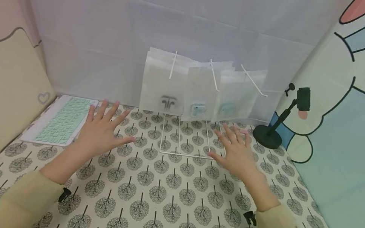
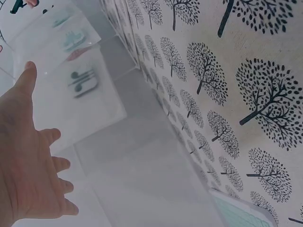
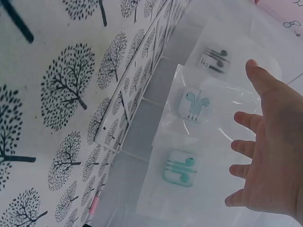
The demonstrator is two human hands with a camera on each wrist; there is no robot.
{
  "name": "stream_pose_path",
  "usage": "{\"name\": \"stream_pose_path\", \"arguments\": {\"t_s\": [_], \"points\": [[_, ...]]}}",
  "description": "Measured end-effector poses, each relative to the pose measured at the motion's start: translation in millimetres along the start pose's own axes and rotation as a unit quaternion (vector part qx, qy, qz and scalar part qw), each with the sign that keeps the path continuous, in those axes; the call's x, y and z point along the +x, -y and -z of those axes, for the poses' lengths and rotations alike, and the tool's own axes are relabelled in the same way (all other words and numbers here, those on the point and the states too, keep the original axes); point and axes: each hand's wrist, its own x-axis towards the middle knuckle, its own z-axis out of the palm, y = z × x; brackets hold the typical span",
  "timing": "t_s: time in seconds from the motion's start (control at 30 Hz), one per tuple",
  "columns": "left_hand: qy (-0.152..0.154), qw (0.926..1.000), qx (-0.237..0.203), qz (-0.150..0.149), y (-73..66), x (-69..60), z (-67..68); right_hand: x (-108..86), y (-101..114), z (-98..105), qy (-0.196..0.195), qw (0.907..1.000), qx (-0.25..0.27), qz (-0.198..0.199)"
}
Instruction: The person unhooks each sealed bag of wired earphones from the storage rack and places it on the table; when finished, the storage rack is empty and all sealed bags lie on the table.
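My left hand (image 1: 100, 130), fingers spread, is over the patterned cloth beside the keyboard, holding nothing. My right hand (image 1: 237, 155), also spread and holding nothing, is near the right part of a white wire rack (image 1: 194, 156). Frosted bags hang from the rack's prongs: a left one (image 1: 164, 77) with dark earphones, a middle one (image 1: 199, 89) and a right one (image 1: 239, 94) with pale blue items. In the right wrist view, the right hand (image 3: 279, 156) is beside bags holding a dark earphone set (image 3: 215, 59) and two blue-green sets (image 3: 180, 168). The left wrist view shows the left hand (image 2: 33, 161) open.
A white keyboard with green keys (image 1: 65, 118) lies at the back left. A black stand (image 1: 267, 136) is at the back right, and a small pink object (image 1: 244, 131) lies left of it. Fabric walls (image 1: 94, 23) surround the tree-patterned cloth (image 1: 157, 209).
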Motion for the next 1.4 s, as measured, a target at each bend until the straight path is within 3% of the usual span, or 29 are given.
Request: {"name": "stream_pose_path", "arguments": {"t_s": [0.37, 0.53, 0.9, 1.1, 1.2, 1.4], "points": [[-0.019, 0.9998, -0.006, 0.003, 1.5, 39.1, -2.1, 10.3, -31, -22, 0.012, 0.9999, 0.003, 0.007], [-0.024, 0.9992, -0.032, 0.008, -0.1, 59.3, -6.8, 11.7, -41, -36, 0.019, 0.9996, 0.012, 0.016], [-0.040, 0.9942, -0.095, 0.031, 3.4, 100.5, -23.3, 5.4, -63, -76, 0.080, 0.9922, 0.096, -0.001], [-0.067, 0.9831, -0.163, 0.050, 11.1, 114.6, -35.1, 1.8, -75, -95, 0.105, 0.9777, 0.182, -0.012], [-0.079, 0.9750, -0.201, 0.053, 11.9, 116.9, -39.2, 2.2, -80, -101, 0.103, 0.9748, 0.198, -0.005], [-0.103, 0.9439, -0.309, 0.058, 9.8, 122.6, -49.8, 2.5, -85, -110, 0.095, 0.9732, 0.209, -0.005]]}}
